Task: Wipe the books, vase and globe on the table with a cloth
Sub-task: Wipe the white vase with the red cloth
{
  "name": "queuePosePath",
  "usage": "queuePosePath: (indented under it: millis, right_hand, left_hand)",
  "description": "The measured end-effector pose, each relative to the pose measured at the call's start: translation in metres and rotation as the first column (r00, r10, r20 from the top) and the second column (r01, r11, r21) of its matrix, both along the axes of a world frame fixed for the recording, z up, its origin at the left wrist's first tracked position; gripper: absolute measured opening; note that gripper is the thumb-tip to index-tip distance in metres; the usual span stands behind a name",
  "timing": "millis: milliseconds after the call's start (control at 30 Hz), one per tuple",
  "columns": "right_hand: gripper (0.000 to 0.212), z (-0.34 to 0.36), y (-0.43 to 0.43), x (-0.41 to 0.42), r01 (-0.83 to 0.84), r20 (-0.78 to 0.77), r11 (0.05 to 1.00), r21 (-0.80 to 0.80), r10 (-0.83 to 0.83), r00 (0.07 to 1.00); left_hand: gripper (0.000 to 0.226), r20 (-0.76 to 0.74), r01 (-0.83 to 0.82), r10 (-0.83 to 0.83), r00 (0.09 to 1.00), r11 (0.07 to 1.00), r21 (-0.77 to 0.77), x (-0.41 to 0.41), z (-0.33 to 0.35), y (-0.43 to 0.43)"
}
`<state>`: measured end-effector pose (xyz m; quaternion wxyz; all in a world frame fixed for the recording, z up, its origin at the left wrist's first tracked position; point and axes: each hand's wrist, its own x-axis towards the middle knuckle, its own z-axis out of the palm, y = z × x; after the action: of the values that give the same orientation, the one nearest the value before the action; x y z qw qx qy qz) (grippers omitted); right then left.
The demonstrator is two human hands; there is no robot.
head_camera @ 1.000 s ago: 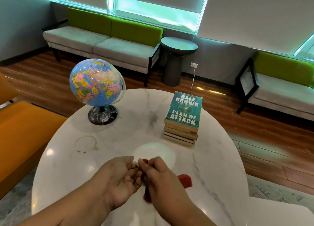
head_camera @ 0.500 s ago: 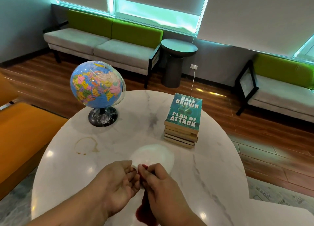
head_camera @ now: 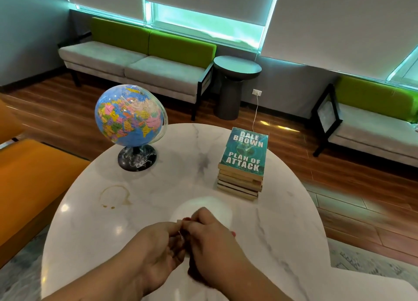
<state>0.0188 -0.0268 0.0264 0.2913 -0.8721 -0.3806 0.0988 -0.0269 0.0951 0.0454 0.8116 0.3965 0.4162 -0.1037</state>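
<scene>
Left hand and right hand close together on a soft, limp red cloth over the counter, best bunched into a pad.

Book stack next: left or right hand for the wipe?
Right, probably. The right hand grips the red cloth, only slivers of it showing, and the book stack stands on that side of the marble table. The left hand sits toward the globe's side, a longer cross-reach.
</scene>
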Motion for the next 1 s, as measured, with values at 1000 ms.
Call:
queuePosePath:
  millis: [1000]
  right_hand:
    - [0.031,-0.05,-0.06,0.09,0.521,-0.372,0.805,-0.285,-0.594,0.713]
  left_hand:
    - [0.022,0.107,0.242,-0.362,0.926,0.787,0.567,-0.009,-0.019,0.004]
